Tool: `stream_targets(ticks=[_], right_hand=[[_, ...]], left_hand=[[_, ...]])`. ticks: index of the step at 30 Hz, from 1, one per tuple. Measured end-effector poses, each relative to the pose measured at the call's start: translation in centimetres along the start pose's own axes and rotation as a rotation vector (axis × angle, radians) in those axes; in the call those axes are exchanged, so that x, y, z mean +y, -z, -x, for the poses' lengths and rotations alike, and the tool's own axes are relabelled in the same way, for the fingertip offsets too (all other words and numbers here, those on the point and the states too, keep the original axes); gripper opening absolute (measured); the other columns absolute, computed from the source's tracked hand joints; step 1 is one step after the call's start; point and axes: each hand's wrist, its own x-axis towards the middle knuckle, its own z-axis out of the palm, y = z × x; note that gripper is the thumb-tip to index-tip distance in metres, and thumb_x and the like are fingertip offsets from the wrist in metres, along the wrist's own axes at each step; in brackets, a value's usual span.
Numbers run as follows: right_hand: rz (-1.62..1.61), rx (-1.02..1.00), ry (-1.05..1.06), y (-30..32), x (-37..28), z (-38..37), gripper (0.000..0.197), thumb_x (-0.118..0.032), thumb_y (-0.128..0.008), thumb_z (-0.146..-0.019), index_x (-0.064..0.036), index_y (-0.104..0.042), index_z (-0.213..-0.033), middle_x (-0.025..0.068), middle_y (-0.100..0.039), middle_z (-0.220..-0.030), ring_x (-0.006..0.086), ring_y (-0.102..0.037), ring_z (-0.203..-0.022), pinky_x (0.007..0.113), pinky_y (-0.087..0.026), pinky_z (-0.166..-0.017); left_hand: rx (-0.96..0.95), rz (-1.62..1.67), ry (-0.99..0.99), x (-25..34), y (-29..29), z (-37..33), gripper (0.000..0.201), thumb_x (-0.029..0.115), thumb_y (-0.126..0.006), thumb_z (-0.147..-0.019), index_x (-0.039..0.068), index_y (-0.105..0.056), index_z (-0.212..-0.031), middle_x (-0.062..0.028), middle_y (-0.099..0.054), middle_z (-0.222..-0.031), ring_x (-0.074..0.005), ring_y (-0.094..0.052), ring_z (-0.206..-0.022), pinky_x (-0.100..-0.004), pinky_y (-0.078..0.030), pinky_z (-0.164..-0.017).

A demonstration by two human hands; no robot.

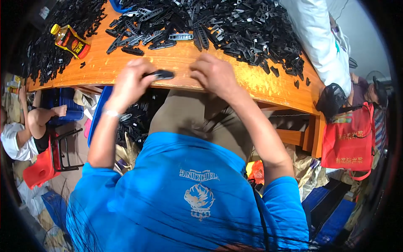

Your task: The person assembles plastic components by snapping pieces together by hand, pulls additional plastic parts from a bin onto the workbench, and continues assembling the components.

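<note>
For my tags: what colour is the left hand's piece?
Black piece, shown in the head view.

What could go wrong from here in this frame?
The left grip holds a black part near the front edge of the table; a slip might drop it onto the lap. The pile is heaped loosely, so a bump could scatter some of it.

2 heaps on table (pixel 256 82): left parts heap (pixel 50 63), right parts heap (pixel 252 31). Bottle (pixel 70 41) at former's inner edge. Sack (pixel 317 38) along right table edge; bag (pixel 350 145) right of near corner. Bin (pixel 101 106) below near edge, left.
</note>
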Motion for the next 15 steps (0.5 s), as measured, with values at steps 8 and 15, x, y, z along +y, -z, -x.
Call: stream_targets(ticks=[8,15], right_hand=[[0.403,0.114,-0.39,4.2,4.7,1.7,0.021,-0.018,-0.078,-0.09,-0.0075,-0.077,-0.108,0.012,-0.068,-0.107,0.0341,-0.071,-0.1,0.045,-0.058,-0.084],[0.318,0.121,-0.322,2.7,3.8,0.8,0.018,-0.015,-0.081,-0.088,-0.007,-0.074,-0.103,0.0131,-0.069,-0.103,0.0385,-0.072,-0.086,0.046,-0.058,-0.074]], left_hand=[[0.19,0.085,0.204,-1.6,2.4,0.7,0.03,0.011,-0.076,-0.094,0.0,-0.072,-0.121,-0.0128,-0.07,-0.11,-0.0283,-0.071,-0.101,-0.0391,-0.056,-0.093],[0.315,-0.205,0.015,-0.2,-2.5,-4.9,0.029,0.013,-0.081,-0.087,0.005,-0.075,-0.114,-0.0124,-0.067,-0.109,-0.0341,-0.063,-0.111,-0.0432,-0.054,-0.095]])
